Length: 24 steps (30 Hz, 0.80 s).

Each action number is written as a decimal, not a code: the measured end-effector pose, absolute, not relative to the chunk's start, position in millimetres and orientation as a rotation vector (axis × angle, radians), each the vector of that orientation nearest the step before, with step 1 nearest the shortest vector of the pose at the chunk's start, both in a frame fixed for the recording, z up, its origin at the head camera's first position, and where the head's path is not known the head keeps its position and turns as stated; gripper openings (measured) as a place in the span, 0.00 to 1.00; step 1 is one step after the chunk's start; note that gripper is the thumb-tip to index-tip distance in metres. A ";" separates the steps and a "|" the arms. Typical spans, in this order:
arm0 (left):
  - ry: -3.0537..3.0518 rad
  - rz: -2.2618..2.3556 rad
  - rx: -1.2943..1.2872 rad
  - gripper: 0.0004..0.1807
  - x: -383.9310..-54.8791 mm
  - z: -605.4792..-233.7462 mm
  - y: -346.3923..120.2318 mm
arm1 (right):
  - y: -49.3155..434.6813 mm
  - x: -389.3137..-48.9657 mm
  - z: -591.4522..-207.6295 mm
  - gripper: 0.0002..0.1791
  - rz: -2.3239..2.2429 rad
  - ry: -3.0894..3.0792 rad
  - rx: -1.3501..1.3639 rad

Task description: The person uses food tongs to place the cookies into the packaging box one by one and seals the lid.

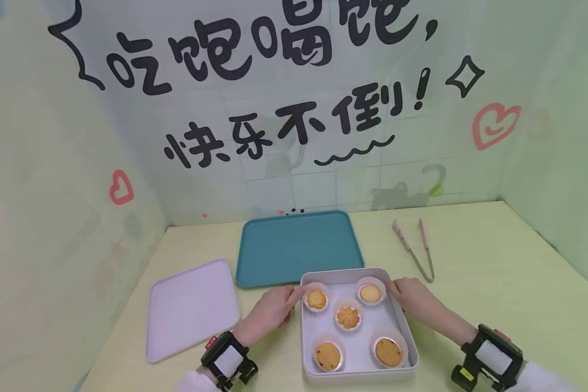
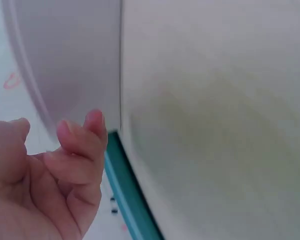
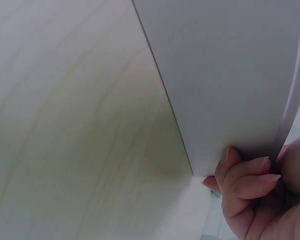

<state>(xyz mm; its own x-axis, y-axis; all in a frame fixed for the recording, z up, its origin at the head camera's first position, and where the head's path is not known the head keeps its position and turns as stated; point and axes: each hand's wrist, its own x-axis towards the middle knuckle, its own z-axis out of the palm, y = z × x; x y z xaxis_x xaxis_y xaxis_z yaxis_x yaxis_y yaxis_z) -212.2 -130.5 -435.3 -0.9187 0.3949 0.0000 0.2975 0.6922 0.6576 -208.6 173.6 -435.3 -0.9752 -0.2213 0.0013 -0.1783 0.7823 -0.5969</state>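
Observation:
A deep whitish square baking pan point(image 1: 357, 343) stands at the front of the table. Inside it are several round cookies in white paper cups, among them a flower-shaped cookie point(image 1: 348, 317) in the middle and a speckled cookie point(image 1: 389, 353) at the near right. My left hand point(image 1: 273, 307) holds the far left part of the rim, its fingers curled beside the outer wall. On the opposite side, my right hand point(image 1: 415, 296) grips the far right of the rim. In the right wrist view its bent fingers point(image 3: 242, 182) press against the pan's outer wall; its thumb is mostly hidden.
Behind the pan lies a teal tray point(image 1: 299, 247). A pale purple tray point(image 1: 191, 310) is to the left, next to my left forearm. V-shaped tongs point(image 1: 421, 256) lie at the back right. Printed cloth walls point(image 1: 323, 185) border the table point(image 1: 500, 261).

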 end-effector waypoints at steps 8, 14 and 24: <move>3.108 0.692 0.298 0.16 -206.5 -427.4 -182.0 | 179.3 -206.2 -434.8 0.19 -0.944 2.921 -0.330; 3.098 0.489 -0.042 0.17 -191.4 -423.3 -246.4 | 181.9 -207.4 -438.0 0.20 -0.927 2.941 -0.320; 2.826 0.265 -0.418 0.29 -162.9 -417.6 -320.8 | 180.6 -208.7 -438.0 0.19 -0.946 2.907 -0.316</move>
<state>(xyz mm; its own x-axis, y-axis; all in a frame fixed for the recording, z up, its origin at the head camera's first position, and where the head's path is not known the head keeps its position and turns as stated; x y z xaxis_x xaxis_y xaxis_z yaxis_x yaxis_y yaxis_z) -162.9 -320.8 -417.6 -0.9216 -0.2568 -0.2912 -0.3064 0.9417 0.1392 -208.7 180.6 -438.0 -0.9765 -0.2153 -0.0015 -0.1732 0.7897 -0.5885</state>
